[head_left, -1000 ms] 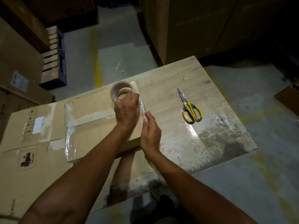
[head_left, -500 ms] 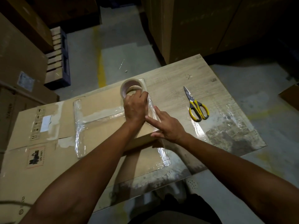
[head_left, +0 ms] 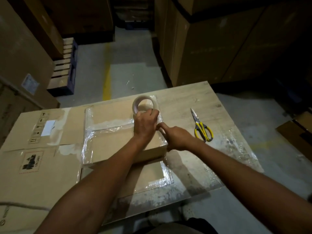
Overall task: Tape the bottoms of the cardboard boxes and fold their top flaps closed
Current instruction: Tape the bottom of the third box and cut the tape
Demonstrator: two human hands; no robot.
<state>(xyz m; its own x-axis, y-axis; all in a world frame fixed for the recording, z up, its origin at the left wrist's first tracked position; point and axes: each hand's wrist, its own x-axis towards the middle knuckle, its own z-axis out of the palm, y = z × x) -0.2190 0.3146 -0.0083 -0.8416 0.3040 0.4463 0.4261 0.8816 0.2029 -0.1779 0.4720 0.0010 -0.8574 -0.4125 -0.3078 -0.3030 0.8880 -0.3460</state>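
Observation:
A small flat cardboard box (head_left: 111, 144) lies on the wooden table (head_left: 182, 102), with shiny clear tape along its middle seam and its left and right edges. My left hand (head_left: 146, 123) grips a roll of clear tape (head_left: 145, 104) standing on edge at the box's far right corner. My right hand (head_left: 175, 136) rests against the box's right edge, its index finger laid along the tape strip there.
Yellow-handled scissors (head_left: 201, 128) lie on the table right of the box. A large flattened carton (head_left: 30, 159) covers the table's left part. Tall stacked cartons (head_left: 219, 48) stand behind, a wooden pallet (head_left: 64, 71) at far left, and loose cardboard (head_left: 298, 132) on the floor right.
My right hand dropped from the box's right top edge onto its side, sliding toward me along the tape. My left hand kept hold of the roll. The camera lifted a little.

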